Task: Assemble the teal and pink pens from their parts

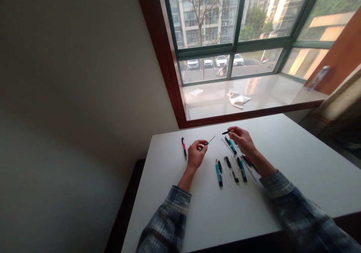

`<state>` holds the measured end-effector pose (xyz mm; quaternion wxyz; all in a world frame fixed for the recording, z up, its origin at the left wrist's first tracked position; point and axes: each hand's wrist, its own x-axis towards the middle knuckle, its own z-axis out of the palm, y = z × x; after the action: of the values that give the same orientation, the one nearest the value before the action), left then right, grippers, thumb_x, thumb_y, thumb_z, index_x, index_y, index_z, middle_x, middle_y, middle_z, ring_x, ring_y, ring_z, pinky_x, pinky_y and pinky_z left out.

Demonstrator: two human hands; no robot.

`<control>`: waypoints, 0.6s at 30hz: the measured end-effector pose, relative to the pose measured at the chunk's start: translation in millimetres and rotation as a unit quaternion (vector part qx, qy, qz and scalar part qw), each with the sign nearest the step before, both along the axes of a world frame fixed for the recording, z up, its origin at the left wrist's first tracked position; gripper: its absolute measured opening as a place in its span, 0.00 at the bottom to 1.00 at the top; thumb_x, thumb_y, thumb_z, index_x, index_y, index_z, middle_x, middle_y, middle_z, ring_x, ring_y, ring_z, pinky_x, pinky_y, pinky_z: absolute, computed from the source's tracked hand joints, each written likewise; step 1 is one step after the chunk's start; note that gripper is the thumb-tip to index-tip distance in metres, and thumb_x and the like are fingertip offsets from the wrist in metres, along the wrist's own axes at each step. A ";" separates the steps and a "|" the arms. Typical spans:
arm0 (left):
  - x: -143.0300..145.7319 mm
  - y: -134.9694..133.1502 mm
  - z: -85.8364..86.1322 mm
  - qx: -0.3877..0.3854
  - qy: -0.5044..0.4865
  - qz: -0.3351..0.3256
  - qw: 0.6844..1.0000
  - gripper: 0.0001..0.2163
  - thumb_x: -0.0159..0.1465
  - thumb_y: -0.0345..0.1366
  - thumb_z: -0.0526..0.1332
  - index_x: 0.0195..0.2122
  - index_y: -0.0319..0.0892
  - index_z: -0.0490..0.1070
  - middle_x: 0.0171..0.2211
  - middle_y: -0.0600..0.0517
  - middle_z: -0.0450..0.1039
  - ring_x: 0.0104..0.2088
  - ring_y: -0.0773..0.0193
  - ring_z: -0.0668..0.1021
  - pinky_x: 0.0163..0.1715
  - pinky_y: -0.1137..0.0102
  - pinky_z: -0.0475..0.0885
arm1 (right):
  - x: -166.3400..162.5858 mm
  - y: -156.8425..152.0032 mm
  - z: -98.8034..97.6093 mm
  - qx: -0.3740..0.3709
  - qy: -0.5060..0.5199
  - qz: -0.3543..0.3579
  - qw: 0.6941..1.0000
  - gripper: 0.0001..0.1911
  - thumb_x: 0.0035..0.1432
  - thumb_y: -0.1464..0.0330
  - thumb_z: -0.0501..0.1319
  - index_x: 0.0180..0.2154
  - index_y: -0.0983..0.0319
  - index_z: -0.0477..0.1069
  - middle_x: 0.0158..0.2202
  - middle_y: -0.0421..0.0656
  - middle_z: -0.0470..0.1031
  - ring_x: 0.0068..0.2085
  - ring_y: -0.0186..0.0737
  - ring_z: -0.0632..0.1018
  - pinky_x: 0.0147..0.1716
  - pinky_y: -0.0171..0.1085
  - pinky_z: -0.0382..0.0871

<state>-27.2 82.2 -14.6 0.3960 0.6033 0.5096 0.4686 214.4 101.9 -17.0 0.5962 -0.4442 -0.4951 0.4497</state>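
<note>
My left hand [195, 156] is closed around a teal and black pen barrel [208, 143], and a thin refill [212, 138] sticks out of its far end. Across from it, my right hand [241, 139] pinches a small black pen part [225, 133], held apart from the barrel. Below the right hand lie a teal pen barrel [232, 146] and thin refills. Nearer to me are more pen pieces: teal barrels [217, 172], black grips [228, 162] and slim refills [226, 172]. A red and black pen [184, 147] rests left of my left hand.
The white table [169, 215] stands against a wall on the left. Behind it is a window sill [208, 108] with a crumpled white wrapper [238, 99] and a flat white paper [196, 92]. A curtain [338, 98] hangs at the right.
</note>
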 end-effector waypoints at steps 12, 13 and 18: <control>1.5 0.8 -4.3 0.023 0.036 -0.022 0.999 0.08 0.61 0.34 0.65 0.40 0.45 0.81 0.40 0.51 0.81 0.36 0.65 0.77 0.37 0.70 0.72 | -3.9 -1.1 -3.3 -0.022 -0.001 0.041 0.999 0.21 0.57 0.53 0.70 0.48 0.58 0.80 0.33 0.40 0.76 0.33 0.35 0.74 0.36 0.35 0.71; 1.6 1.2 -4.9 0.023 0.034 -0.022 0.999 0.08 0.61 0.34 0.65 0.40 0.45 0.81 0.40 0.51 0.81 0.36 0.65 0.77 0.38 0.70 0.72 | -3.6 -1.1 -3.5 -0.022 -0.008 0.040 0.999 0.21 0.57 0.53 0.70 0.47 0.59 0.80 0.32 0.40 0.76 0.32 0.35 0.74 0.36 0.36 0.71; 2.2 1.7 -4.8 0.021 0.032 -0.021 0.999 0.08 0.61 0.33 0.65 0.40 0.44 0.81 0.39 0.51 0.82 0.36 0.64 0.77 0.37 0.70 0.72 | -5.1 -4.2 0.1 -0.014 -0.050 0.050 0.997 0.20 0.58 0.53 0.68 0.47 0.59 0.80 0.33 0.41 0.78 0.34 0.37 0.75 0.37 0.37 0.72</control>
<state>-25.0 83.9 -19.4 0.3765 0.6366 0.4993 0.4513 209.3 97.6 -16.9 0.5411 -0.4487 -0.5394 0.4635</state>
